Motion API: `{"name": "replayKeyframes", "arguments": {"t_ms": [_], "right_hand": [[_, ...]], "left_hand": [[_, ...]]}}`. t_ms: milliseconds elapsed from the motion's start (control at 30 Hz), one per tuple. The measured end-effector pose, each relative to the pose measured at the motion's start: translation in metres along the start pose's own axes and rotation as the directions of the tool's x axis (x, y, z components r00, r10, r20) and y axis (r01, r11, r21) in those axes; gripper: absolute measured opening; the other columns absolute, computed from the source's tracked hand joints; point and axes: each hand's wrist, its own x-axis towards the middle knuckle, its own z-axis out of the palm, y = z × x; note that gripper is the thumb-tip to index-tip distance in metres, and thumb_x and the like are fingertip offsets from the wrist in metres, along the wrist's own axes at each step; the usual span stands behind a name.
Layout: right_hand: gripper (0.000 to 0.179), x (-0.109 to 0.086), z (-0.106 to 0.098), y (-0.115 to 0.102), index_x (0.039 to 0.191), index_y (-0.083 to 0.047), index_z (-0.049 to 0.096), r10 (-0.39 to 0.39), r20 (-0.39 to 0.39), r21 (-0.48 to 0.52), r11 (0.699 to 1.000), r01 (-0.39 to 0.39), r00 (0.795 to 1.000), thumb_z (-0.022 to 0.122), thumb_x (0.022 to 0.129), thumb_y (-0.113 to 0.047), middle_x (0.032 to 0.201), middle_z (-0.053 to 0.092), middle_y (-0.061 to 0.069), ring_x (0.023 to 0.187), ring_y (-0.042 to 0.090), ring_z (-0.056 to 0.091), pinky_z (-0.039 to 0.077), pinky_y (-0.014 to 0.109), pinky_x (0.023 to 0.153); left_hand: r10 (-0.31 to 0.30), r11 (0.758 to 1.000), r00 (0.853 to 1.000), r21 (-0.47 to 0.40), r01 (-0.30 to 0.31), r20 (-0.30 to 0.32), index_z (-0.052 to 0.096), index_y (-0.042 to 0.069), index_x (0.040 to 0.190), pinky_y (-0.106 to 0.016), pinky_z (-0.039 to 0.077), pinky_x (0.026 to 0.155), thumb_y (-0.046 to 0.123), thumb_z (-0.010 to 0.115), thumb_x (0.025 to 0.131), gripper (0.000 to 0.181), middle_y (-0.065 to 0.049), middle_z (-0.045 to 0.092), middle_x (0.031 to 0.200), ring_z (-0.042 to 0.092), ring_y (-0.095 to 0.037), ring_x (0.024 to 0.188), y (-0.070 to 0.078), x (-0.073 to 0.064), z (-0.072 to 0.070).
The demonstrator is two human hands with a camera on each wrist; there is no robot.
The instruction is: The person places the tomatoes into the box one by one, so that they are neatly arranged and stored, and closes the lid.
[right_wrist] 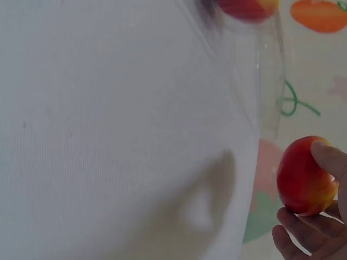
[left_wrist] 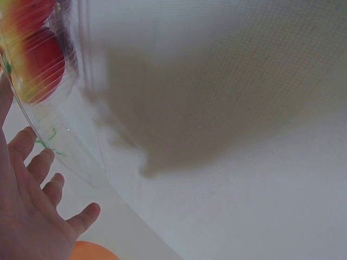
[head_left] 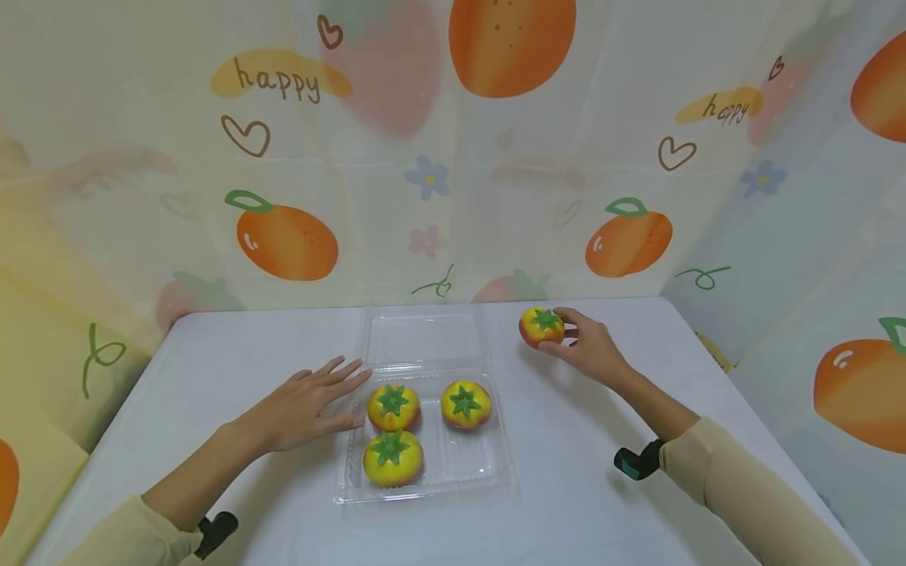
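My right hand (head_left: 591, 346) holds a persimmon-like fruit (head_left: 541, 327), yellow and red with a green star-shaped top, between thumb and fingers. It is above the table, right of the clear plastic box's raised lid. In the right wrist view the fruit (right_wrist: 304, 176) shows its red underside. The open clear box (head_left: 463, 464) bears three similar fruits: one at back left (head_left: 393, 409), one at front left (head_left: 392, 459) and one at back right (head_left: 465, 405). Spread, straight fingers of my left hand (head_left: 304, 409) reach the box's left edge; whether they touch it I cannot tell.
A white cloth (head_left: 566, 487) covers the table. The box's clear lid (head_left: 425, 334) lies folded back toward the wall. A curtain (head_left: 396, 220) printed with oranges and hearts hangs behind the table and along its sides.
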Motion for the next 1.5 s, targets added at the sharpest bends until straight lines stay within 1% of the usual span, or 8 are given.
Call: {"name": "replayKeyframes", "arguments": {"t_ms": [267, 533, 667, 833, 967, 1167, 1333, 1500], "right_hand": [[0.065, -0.012, 0.007, -0.026, 0.138, -0.006, 0.053, -0.098, 0.026, 0.006, 0.995, 0.097, 0.995, 0.082, 0.084, -0.028, 0.133, 0.061, 0.016, 0.107, 0.036, 0.066, 0.057, 0.046, 0.086], [0.064, -0.027, 0.014, -0.047, 0.138, -0.008, 0.054, -0.159, 0.134, 0.049, 0.987, 0.154, 0.978, 0.082, 0.084, -0.029, 0.133, 0.062, 0.012, 0.108, 0.031, 0.066, 0.058, 0.045, 0.085], [0.061, -0.031, 0.017, -0.056, 0.136, -0.007, 0.055, -0.228, 0.199, 0.078, 0.973, 0.216, 0.953, 0.081, 0.084, -0.026, 0.132, 0.062, 0.011, 0.110, 0.030, 0.066, 0.057, 0.047, 0.088], [0.059, -0.036, 0.020, -0.066, 0.135, -0.008, 0.053, -0.312, 0.289, 0.116, 0.950, 0.291, 0.905, 0.080, 0.085, -0.021, 0.133, 0.062, 0.008, 0.112, 0.028, 0.066, 0.054, 0.048, 0.092], [0.058, -0.039, 0.022, -0.072, 0.135, -0.010, 0.054, -0.352, 0.337, 0.138, 0.936, 0.324, 0.873, 0.080, 0.084, -0.018, 0.131, 0.062, 0.004, 0.112, 0.025, 0.065, 0.054, 0.044, 0.093], [0.058, -0.044, 0.026, -0.082, 0.132, -0.013, 0.055, -0.369, 0.375, 0.143, 0.930, 0.340, 0.850, 0.083, 0.081, -0.015, 0.129, 0.062, 0.000, 0.112, 0.021, 0.065, 0.054, 0.036, 0.094], [0.058, -0.048, 0.029, -0.088, 0.131, -0.012, 0.056, -0.359, 0.419, 0.134, 0.933, 0.335, 0.834, 0.083, 0.080, -0.017, 0.129, 0.062, -0.001, 0.110, 0.018, 0.064, 0.055, 0.038, 0.092], [0.060, -0.051, 0.031, -0.092, 0.133, -0.010, 0.055, -0.361, 0.463, 0.115, 0.930, 0.349, 0.809, 0.083, 0.081, -0.020, 0.132, 0.060, 0.000, 0.111, 0.016, 0.063, 0.054, 0.034, 0.093]], "left_hand": [[0.002, 1.000, 1.000, -0.003, -0.002, 0.002, 0.040, 0.018, 0.154, -0.068, 0.030, 0.108, 0.062, 0.050, 0.095, 0.074, -0.009, 0.035, 0.159, 0.026, -0.042, 0.146, 0.000, -0.001, 0.000], [0.001, 1.000, 1.000, -0.005, -0.001, 0.003, 0.039, 0.019, 0.154, -0.069, 0.030, 0.107, 0.063, 0.050, 0.095, 0.075, -0.008, 0.034, 0.159, 0.026, -0.042, 0.146, -0.001, 0.000, 0.000], [0.006, 1.000, 1.000, -0.015, -0.006, 0.002, 0.039, 0.019, 0.154, -0.069, 0.030, 0.107, 0.062, 0.050, 0.095, 0.074, -0.008, 0.034, 0.159, 0.026, -0.042, 0.146, -0.002, 0.000, 0.000], [0.007, 1.000, 1.000, -0.021, -0.007, 0.000, 0.039, 0.019, 0.154, -0.069, 0.030, 0.107, 0.062, 0.050, 0.095, 0.074, -0.008, 0.034, 0.159, 0.025, -0.042, 0.147, -0.002, 0.000, 0.001], [0.004, 1.000, 1.000, -0.023, -0.004, -0.001, 0.039, 0.020, 0.154, -0.069, 0.030, 0.108, 0.063, 0.050, 0.094, 0.075, -0.008, 0.034, 0.159, 0.025, -0.041, 0.147, -0.003, -0.001, 0.001], [0.003, 1.000, 1.000, -0.026, -0.003, -0.003, 0.039, 0.020, 0.154, -0.069, 0.029, 0.108, 0.063, 0.050, 0.094, 0.075, -0.007, 0.034, 0.160, 0.025, -0.041, 0.147, -0.004, 0.000, 0.002], [0.001, 1.000, 1.000, -0.028, -0.001, -0.002, 0.039, 0.020, 0.154, -0.069, 0.029, 0.108, 0.063, 0.050, 0.094, 0.075, -0.008, 0.034, 0.160, 0.025, -0.041, 0.147, -0.003, -0.001, 0.001], [-0.001, 0.999, 1.000, -0.034, 0.001, 0.000, 0.039, 0.019, 0.154, -0.070, 0.028, 0.107, 0.063, 0.051, 0.094, 0.075, -0.008, 0.034, 0.159, 0.025, -0.042, 0.147, -0.001, -0.001, 0.000]]}}
